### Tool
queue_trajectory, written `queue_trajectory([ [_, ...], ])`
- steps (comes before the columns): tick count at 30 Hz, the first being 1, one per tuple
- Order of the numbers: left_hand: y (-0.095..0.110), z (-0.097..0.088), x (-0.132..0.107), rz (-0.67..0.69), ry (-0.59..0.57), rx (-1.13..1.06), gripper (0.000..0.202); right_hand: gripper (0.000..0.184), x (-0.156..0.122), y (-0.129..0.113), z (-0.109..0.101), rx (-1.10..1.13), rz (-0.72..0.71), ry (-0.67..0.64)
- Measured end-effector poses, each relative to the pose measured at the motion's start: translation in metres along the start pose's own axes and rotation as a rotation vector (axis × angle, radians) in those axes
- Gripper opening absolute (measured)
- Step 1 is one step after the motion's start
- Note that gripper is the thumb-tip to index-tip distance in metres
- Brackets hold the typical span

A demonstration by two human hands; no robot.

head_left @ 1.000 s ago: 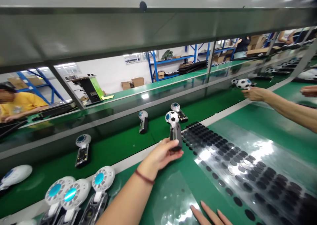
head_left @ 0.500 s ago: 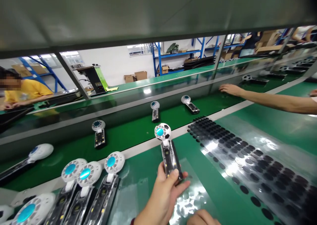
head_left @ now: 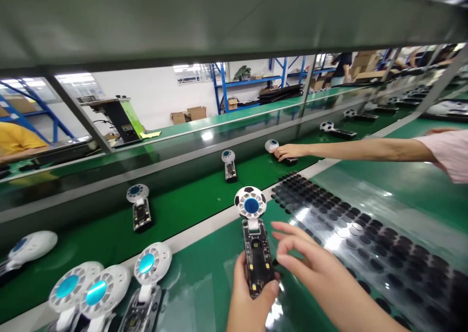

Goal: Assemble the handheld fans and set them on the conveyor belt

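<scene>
My left hand (head_left: 248,298) grips a small handheld fan (head_left: 255,234) by its black open handle, circuit board facing up. Its round head has a football pattern and a blue centre. My right hand (head_left: 307,259) hovers just right of the handle with fingers spread, holding nothing. A clear sheet covered with several black round pads (head_left: 351,229) lies on the green bench (head_left: 402,185) right beside that hand.
Several unfinished fans (head_left: 146,268) lie at the lower left. More fans (head_left: 137,207) ride the green conveyor belt (head_left: 183,210). A co-worker's arm (head_left: 365,149) reaches from the right onto a fan on the belt. A person in yellow (head_left: 18,142) sits across.
My left hand has turned the fan's board side up and drawn it closer. My right hand rose from the bench to beside the handle. The co-worker's hand moved left along the belt.
</scene>
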State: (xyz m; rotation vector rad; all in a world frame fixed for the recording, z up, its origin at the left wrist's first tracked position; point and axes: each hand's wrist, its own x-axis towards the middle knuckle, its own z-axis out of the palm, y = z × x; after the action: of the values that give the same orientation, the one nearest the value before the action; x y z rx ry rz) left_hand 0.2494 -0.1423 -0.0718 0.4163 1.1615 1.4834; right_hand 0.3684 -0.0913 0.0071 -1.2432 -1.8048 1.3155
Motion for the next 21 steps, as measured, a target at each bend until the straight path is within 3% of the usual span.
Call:
queue_trajectory([
  [3, 0.006, 0.005, -0.004, -0.005, 0.039, 0.163, 0.075, 0.015, 0.02, -0.014, 0.005, -0.013, 0.046, -0.033],
  [7, 0.009, 0.006, -0.006, -0.012, 0.043, 0.301, 0.076, 0.015, 0.023, -0.015, 0.013, -0.053, -0.015, -0.038],
  [13, 0.0, 0.001, -0.002, -0.038, -0.013, 0.335, 0.08, 0.017, 0.023, -0.015, 0.01, -0.115, -0.012, -0.075],
  [21, 0.0, 0.0, -0.003, -0.017, 0.018, 0.337, 0.078, 0.017, 0.022, -0.011, 0.014, -0.109, -0.021, -0.057],
])
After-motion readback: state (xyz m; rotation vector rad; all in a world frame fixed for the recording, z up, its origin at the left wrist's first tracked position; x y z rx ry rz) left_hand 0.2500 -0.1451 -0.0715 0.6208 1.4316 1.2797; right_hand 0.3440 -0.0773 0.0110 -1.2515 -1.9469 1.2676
